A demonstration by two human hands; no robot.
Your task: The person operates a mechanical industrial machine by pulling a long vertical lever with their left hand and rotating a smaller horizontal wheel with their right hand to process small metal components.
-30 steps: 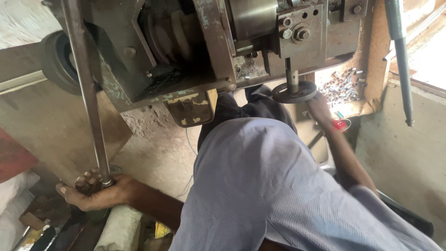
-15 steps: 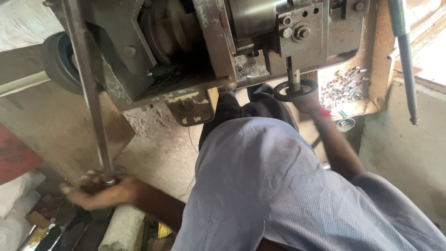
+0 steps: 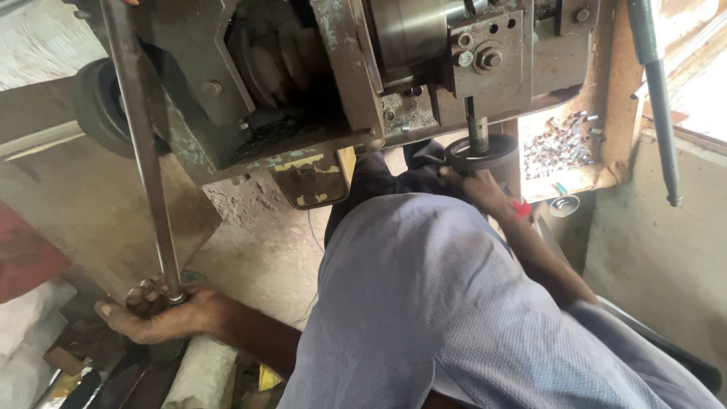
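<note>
Bare concrete floor (image 3: 257, 257) and rough walls surround a heavy, grease-stained machine (image 3: 318, 83), seen from above over a pale blue shirt (image 3: 447, 303). At lower left, the left hand (image 3: 155, 318) is wrapped around the bottom end of a long steel rod (image 3: 140, 144), its grip clamped on the metal where the rod meets the floor clutter. At upper right, the right hand (image 3: 481, 189) is laid against a dark round handwheel (image 3: 481, 151) on a vertical spindle under the machine; whether its grip is closed on the rim cannot be told (the fingers are mostly hidden). A heap of small metal parts (image 3: 564, 144) is seen beyond. A slip is judged possible: oily metal could let the rod slide, and fingers could be pinched at the wheel.
</note>
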